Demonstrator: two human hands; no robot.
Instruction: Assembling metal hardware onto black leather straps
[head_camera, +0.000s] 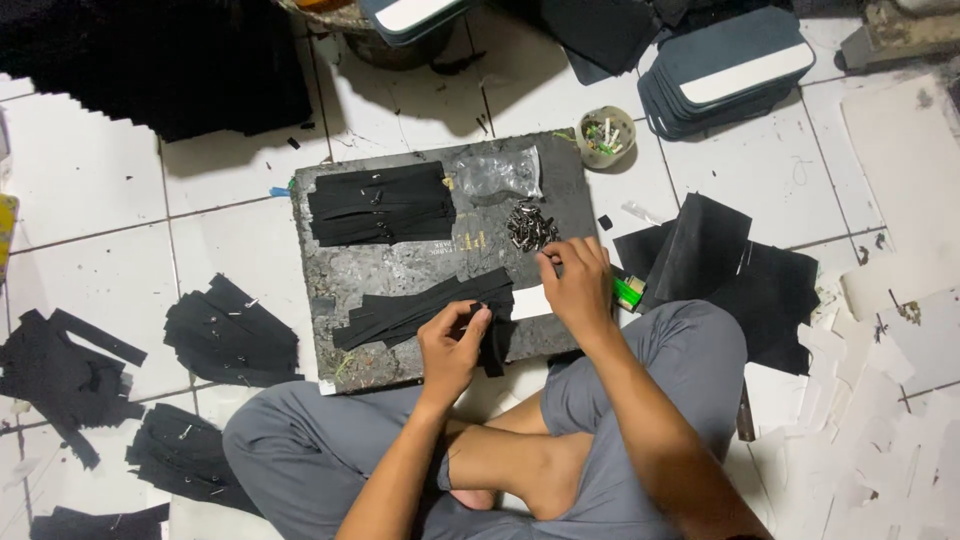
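Observation:
I sit cross-legged on a tiled floor behind a dark stone slab (400, 270). My left hand (455, 340) pinches a black strip (492, 345) at the slab's near edge, its end hanging down. My right hand (578, 282) hovers just below a small heap of metal clips (530, 225), fingers curled, possibly on one small piece; I cannot tell. A loose pile of black strips (420, 310) lies beside my left hand. A neater stack of black strips (380, 203) rests at the slab's far left, next to a clear plastic bag (497, 172).
Heaps of black strips (232, 333) lie on the floor to the left. A small cup of bits (605, 136) stands past the slab. Dark sheets (720, 270) and a green lighter (628, 292) lie to the right, and stacked grey-white pads (725, 70) sit further back.

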